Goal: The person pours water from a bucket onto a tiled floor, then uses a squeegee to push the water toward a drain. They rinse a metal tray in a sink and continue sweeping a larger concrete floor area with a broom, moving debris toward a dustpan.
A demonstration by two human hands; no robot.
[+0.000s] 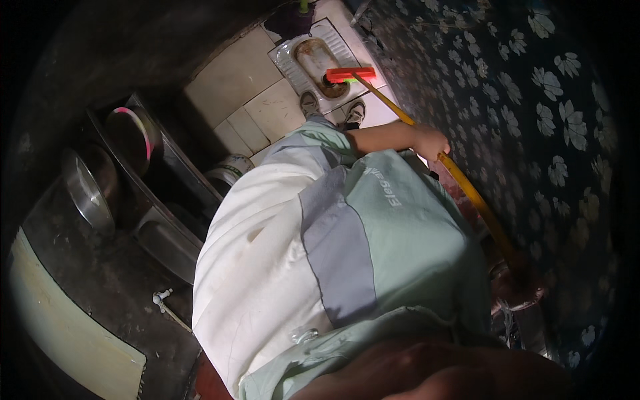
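My left hand (pixel 431 143), reaching across my body, is closed around a yellow pole (pixel 470 192). At the pole's far end is a red-orange brush head (pixel 351 74) with some green under it. The head lies across the hole end of a white ceramic squat toilet (pixel 320 60), whose basin has brown stains. A dim reddish-brown shape surrounds the pole's near end at the lower right; it is too dark to tell whether this is my right hand. My shoes (pixel 310 103) stand at the toilet's near edge.
A dark mop (pixel 290 22) with a green handle lies beyond the toilet. Metal basins (pixel 87 190) and a dark rack (pixel 150 195) stand left, near a white bucket (pixel 235 167). A tap (pixel 161 298) is lower left. Flower-patterned dark covering (pixel 510 115) lines the right side.
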